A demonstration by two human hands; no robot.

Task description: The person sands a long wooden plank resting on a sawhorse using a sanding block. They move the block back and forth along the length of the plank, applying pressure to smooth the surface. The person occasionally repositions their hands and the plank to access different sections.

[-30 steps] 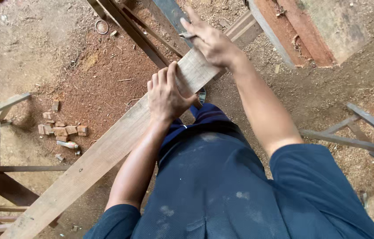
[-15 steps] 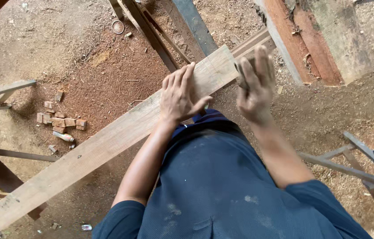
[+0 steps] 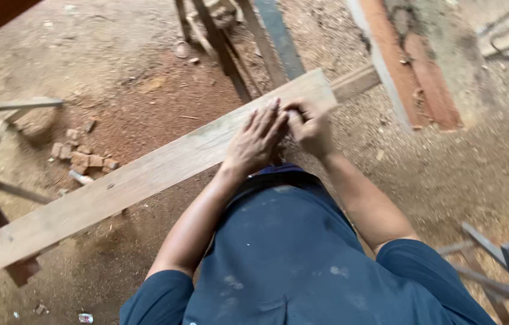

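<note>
**Two hands meet near the end of a long plank**

A long pale wooden plank runs on a slant from the lower left edge of the view up to the upper middle, where its square-cut end shows; its lower end is cut off by the picture's edge, and what bears it is mostly hidden, save a dark reddish post under its lower part. The left hand lies flat on the plank near the upper end, fingers stretched and close together, palm down on the wood; the right hand sits just beside it, touching its fingertips, fingers curled in as a loose fist; whether it grips some small thing I cannot tell, since the fingers cover the spot and the frame is blurred. Both forearms come up from a dark blue dusty shirt that fills the lower middle and hides the ground below the hands. Beyond the plank's end lie a grey-blue metal bar and a reddish-brown timber beam, both cut off at the top edge; to the left, on the sawdust-strewn earthen floor, sits a heap of small reddish wood offcuts; thin grey wooden frames show at the lower right, partly out of view.
</note>
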